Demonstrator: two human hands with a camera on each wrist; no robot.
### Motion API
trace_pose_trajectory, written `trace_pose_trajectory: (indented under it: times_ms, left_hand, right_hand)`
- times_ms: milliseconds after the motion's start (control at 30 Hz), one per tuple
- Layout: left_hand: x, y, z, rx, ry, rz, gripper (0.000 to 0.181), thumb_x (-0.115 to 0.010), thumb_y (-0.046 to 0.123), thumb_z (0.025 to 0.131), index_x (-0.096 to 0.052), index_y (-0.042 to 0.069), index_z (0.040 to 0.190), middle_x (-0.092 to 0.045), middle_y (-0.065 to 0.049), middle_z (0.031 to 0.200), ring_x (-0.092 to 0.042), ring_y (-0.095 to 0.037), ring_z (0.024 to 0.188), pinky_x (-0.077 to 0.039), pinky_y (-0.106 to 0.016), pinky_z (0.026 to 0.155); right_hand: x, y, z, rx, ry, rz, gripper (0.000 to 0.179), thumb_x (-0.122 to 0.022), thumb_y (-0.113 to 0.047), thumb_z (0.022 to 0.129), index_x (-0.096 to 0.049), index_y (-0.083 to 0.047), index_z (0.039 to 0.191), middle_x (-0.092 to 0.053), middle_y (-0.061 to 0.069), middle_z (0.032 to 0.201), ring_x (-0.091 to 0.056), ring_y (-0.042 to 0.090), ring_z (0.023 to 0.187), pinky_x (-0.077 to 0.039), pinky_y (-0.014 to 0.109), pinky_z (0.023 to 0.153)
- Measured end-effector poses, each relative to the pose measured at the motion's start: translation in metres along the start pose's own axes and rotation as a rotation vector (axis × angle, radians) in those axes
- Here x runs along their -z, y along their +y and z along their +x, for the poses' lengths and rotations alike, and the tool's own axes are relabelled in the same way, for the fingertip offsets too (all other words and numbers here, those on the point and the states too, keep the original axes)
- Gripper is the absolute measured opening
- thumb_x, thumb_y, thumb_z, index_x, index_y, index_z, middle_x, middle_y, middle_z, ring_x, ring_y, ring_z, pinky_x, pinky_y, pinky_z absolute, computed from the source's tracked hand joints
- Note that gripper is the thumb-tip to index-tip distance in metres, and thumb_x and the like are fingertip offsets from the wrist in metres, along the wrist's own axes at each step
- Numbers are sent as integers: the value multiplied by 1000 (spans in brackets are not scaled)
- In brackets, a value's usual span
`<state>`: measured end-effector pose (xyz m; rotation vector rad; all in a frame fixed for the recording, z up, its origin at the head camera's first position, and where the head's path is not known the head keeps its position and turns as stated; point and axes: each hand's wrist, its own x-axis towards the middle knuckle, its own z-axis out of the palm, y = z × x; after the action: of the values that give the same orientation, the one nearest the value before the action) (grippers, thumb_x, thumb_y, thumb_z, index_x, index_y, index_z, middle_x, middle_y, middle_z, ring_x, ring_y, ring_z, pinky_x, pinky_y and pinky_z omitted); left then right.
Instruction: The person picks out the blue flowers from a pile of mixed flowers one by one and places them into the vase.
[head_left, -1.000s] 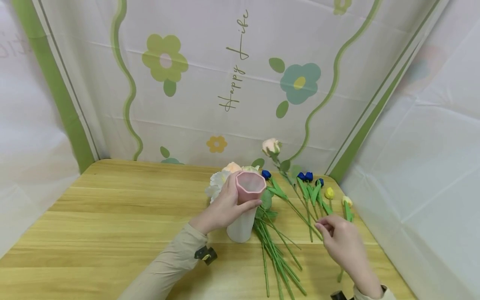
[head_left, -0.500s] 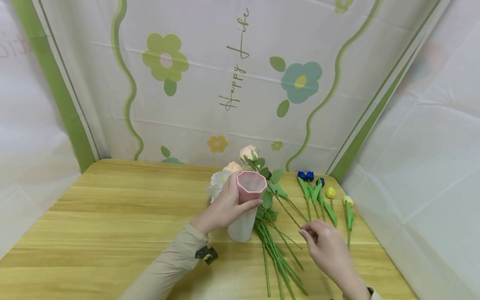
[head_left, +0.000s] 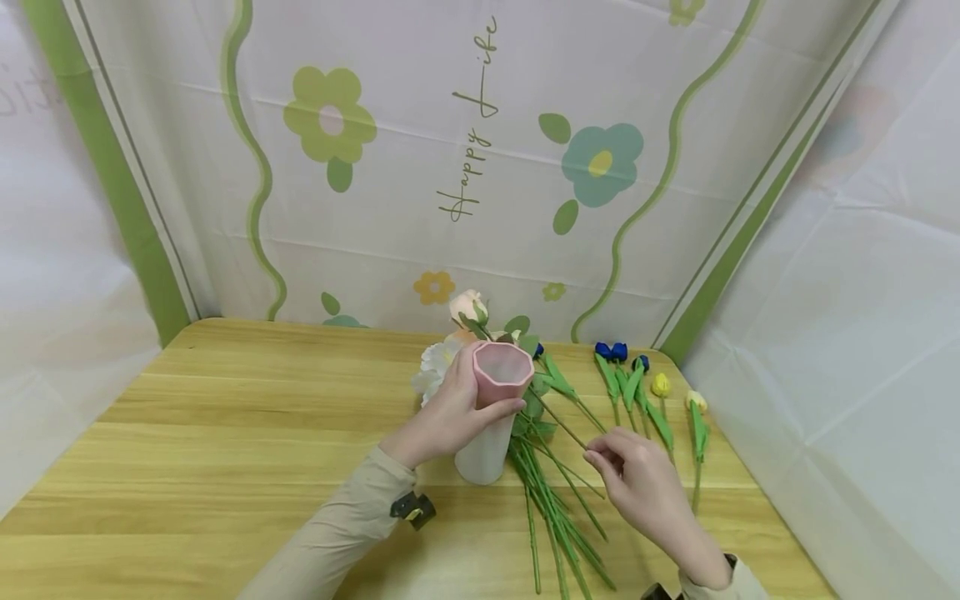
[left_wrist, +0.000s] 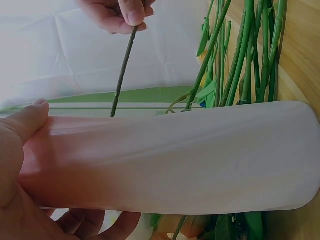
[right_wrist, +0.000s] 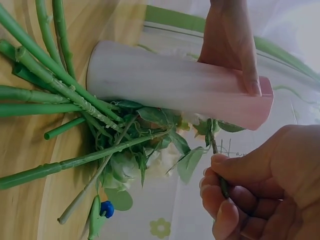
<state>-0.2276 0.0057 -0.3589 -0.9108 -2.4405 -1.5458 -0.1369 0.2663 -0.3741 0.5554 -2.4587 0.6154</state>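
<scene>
My left hand (head_left: 450, 414) grips a tall vase (head_left: 482, 454) near its top; it is pink at the eight-sided rim and fades to white below. The left wrist view has the vase wall across its middle, with my thumb on one side and fingers curled round the other. My right hand (head_left: 637, 479) pinches the stem of a pale pink rose (head_left: 468, 309) between thumb and fingers. In the head view that stem (left_wrist: 123, 75) runs up and left, passing behind the vase rim, and the bloom shows above it. The right wrist view shows the stem's end inside my curled fingers (right_wrist: 227, 220).
Behind the vase lie white flowers (head_left: 433, 367), their green stems (head_left: 551, 508) fanned toward the front of the wooden table (head_left: 225, 450). Farther right are several blue tulips (head_left: 618, 352), a yellow tulip (head_left: 661, 385) and a cream tulip (head_left: 697, 402). A printed curtain (head_left: 360, 208) hangs behind.
My right hand has moved left with the rose, whose bloom has gone from right of the vase to above and just left of its rim. The left hand and vase have stayed put.
</scene>
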Motion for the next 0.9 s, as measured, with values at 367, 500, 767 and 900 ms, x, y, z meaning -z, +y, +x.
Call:
trace_pose_trajectory:
  times_ms: [367, 500, 767, 900]
  left_hand:
    - [0, 0, 0, 6, 10, 3, 88, -76, 43, 86, -24, 7, 147, -42, -11, 132, -47, -23, 116, -44, -42, 94]
    - [0, -2, 0, 3, 11, 15, 93, -76, 45, 86, -21, 4, 149, -42, -12, 134, -48, -23, 117, -44, -42, 95]
    - [0, -1, 1, -41, 18, 16, 89, -77, 42, 85, -25, 5, 147, -43, -9, 133, -48, -20, 116, -44, -39, 95]
    - [0, 0, 1, -36, 19, 24, 89, -77, 42, 85, -26, 4, 147, -43, -9, 133, -47, -20, 115, -44, -39, 95]
  right_hand:
    - [-8, -2, 9, -5, -73, -66, 18, -81, 3, 78, -72, -12, 79, -56, -11, 73, -45, -3, 58, -41, 21, 49]
    - [-15, -6, 12, 1, -148, -61, 15, -80, 2, 79, -75, -12, 81, -55, -13, 73, -45, -3, 58, -41, 21, 50]
    - [-33, -11, 13, 47, -218, -142, 8, -81, -5, 81, -76, -12, 82, -51, -12, 71, -43, -1, 56, -38, 19, 46]
    - [-38, -11, 12, 44, -205, -150, 9, -82, -5, 80, -76, -11, 81, -53, -11, 71, -44, -1, 56, -39, 19, 46]
